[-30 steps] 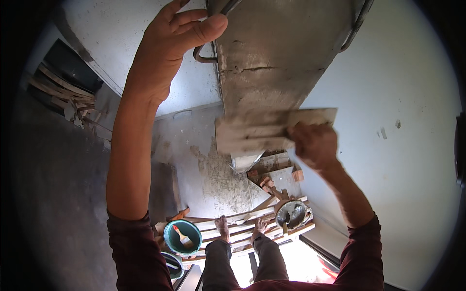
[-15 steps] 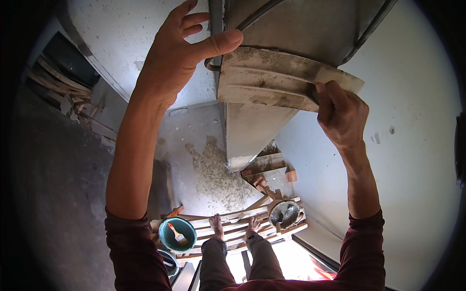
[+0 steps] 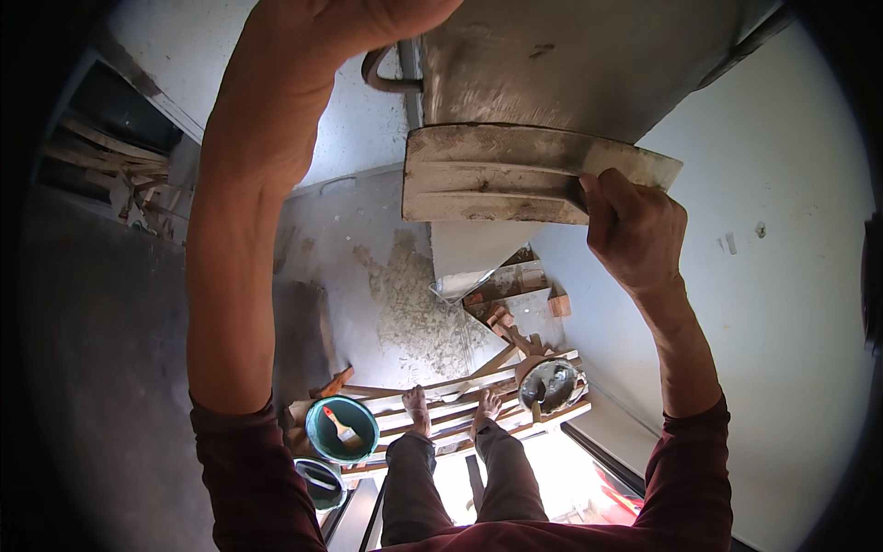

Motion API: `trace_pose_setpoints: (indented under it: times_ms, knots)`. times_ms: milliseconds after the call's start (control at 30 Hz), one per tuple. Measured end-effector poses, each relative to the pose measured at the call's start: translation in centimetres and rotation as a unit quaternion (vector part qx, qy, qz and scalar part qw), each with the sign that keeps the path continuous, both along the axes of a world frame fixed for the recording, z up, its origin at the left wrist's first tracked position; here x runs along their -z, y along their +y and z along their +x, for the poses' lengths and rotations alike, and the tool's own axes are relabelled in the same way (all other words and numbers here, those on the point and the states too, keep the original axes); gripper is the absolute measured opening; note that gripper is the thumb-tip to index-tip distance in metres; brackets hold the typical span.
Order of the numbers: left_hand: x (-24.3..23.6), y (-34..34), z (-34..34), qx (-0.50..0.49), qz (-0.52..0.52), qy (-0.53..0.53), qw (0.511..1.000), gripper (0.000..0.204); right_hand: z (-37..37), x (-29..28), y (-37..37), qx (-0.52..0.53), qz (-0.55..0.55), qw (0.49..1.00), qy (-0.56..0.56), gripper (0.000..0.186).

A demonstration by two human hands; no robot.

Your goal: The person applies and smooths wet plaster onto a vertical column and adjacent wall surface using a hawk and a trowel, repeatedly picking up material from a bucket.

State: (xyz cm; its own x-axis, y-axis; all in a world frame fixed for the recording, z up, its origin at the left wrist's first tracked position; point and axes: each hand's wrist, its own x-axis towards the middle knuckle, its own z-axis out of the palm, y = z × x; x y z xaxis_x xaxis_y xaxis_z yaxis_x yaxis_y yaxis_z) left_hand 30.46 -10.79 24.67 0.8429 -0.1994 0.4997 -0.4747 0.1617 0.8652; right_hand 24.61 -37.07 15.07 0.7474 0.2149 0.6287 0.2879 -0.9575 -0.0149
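Note:
In my right hand (image 3: 636, 225), the fingers are closed around the handle side of a long, grey plastering float (image 3: 492, 175), smeared with mortar. Its ribbed back faces me, and its upper edge meets the smooth, damp-looking grey plastered surface (image 3: 543, 74) overhead. My left hand (image 3: 354, 23) is raised at the top edge. Its thumb stretches out near the surface's left edge, while the other fingers are cut off from view. Just below that thumb, a bent metal rod (image 3: 375, 72) hooks around the edge.
My bare feet stand on a slatted wooden platform (image 3: 451, 432). To the left sits a green bucket (image 3: 368, 412) with a paintbrush (image 3: 342, 428); to the right, a mortar bucket (image 3: 552, 386) with a tool in it. Broken bricks (image 3: 501, 317) lie on steps below. A pale wall (image 3: 782, 304) rises at right.
The float and my right hand have shifted slightly down and left. My left hand has moved up, its fingers leaving the view. The bent rod sits higher and more to the left.

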Motion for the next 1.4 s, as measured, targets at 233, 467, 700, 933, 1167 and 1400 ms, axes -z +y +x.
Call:
trace_pose_setpoints:
  times_ms: [233, 467, 700, 933, 1167, 1400]
  knots:
    - [1.4, 0.1, 1.2, -0.010, 0.033, -0.021, 0.999, 0.084, -0.1, 9.1, -0.4, -0.029, -0.001, 0.998, 0.054, 0.019]
    - [3.6, 1.0, 3.5, -0.092, -0.001, -0.084, 0.992, 0.084, -3.4, 14.1, -2.0, -0.025, -0.007, 0.981, 0.194, 0.019]
    - [3.2, 1.6, 3.0, -0.029, -0.029, 0.012, 0.999, 0.059, -1.8, -2.4, -3.3, -0.074, 0.016, 0.993, -0.092, 0.023]
    - [1.9, -0.5, 1.4, -0.055, -0.059, 0.002, 0.997, 0.054, 0.6, -6.3, -2.4, -0.069, 0.017, 0.985, -0.159, 0.033]
    - [-0.3, -3.3, -0.9, -0.127, -0.047, 0.073, 0.988, 0.064, 1.2, -5.4, -1.4, -0.072, -0.003, 0.982, -0.175, 0.037]
    - [2.3, -1.2, 0.3, 0.009, -0.010, -0.110, 0.994, 0.065, 0.4, -1.1, -0.9, -0.053, -0.002, 0.996, -0.075, 0.030]
